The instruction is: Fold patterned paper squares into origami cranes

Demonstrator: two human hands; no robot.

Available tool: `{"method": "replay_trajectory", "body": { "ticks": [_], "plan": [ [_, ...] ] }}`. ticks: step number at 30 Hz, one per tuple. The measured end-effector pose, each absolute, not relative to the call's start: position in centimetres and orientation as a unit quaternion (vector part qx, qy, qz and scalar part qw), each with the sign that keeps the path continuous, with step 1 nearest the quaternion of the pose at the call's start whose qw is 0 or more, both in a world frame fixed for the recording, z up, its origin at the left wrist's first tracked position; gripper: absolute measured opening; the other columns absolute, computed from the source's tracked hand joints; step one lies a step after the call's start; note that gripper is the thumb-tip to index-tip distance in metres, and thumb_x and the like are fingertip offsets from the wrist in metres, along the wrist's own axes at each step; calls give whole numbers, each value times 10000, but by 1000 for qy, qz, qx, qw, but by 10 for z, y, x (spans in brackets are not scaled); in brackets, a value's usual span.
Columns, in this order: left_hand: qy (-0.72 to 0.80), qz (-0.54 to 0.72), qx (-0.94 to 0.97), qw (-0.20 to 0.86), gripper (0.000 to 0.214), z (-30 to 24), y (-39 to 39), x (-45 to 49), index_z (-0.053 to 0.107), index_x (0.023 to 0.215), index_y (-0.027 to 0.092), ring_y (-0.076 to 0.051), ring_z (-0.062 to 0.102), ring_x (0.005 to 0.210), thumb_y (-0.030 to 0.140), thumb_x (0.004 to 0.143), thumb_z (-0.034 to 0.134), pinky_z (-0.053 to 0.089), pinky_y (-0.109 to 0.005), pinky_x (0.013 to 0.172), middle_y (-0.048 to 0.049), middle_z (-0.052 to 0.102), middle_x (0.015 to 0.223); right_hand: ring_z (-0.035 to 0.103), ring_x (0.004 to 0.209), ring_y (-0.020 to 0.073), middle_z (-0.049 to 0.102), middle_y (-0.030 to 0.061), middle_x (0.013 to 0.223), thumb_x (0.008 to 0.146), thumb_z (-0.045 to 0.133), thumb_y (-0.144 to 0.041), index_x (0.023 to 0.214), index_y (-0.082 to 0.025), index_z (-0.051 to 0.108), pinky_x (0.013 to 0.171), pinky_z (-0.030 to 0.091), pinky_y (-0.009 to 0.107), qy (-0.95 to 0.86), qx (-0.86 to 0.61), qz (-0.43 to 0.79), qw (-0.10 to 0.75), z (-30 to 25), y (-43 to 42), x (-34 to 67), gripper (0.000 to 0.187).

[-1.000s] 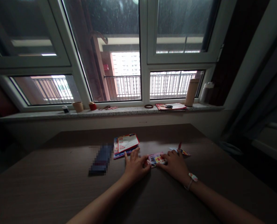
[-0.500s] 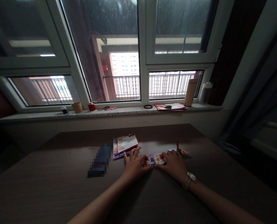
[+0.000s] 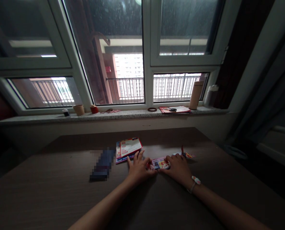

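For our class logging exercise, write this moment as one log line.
left hand: holding printed paper; right hand: same; leaflets: beyond left hand

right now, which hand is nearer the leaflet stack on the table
The left hand. It is at the near right corner of the leaflet stack; whether it touches is unclear. The right hand is farther right, at the right end of the paper.

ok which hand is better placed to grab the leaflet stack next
Probably the left hand: it lies right by the leaflet stack, while the right hand sits farther off, across the printed paper.
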State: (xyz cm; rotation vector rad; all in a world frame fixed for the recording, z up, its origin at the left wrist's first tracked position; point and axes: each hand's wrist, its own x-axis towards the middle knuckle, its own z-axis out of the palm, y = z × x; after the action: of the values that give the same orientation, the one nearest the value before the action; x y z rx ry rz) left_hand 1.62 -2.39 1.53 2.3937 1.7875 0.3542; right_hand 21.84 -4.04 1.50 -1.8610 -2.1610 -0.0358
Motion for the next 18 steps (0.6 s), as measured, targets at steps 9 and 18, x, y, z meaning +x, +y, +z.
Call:
{"method": "replay_trajectory", "body": {
  "ticks": [9, 18],
  "plan": [
    [594, 118, 793, 71, 543, 15, -22, 15, 632, 1092, 356, -399, 144, 1396, 670, 650, 625, 29, -736, 1017, -50, 252, 1531, 495, 1021, 282, 586, 109, 1054, 734, 576, -673, 1066, -236, 653, 867, 365, 367, -737, -656, 8, 162, 20, -43, 218, 554],
    [593, 113, 794, 68, 551, 14, -22, 14, 634, 1094, 351, -402, 140, 1397, 686, 658, 604, 23, -742, 1011, -62, 257, 1528, 448, 1105, 269, 550, 88, 1131, 735, 667, -434, 1133, -250, 644, 956, 341, 336, -743, -640, 66, 181, 19, -38, 226, 439]
  ]
}}
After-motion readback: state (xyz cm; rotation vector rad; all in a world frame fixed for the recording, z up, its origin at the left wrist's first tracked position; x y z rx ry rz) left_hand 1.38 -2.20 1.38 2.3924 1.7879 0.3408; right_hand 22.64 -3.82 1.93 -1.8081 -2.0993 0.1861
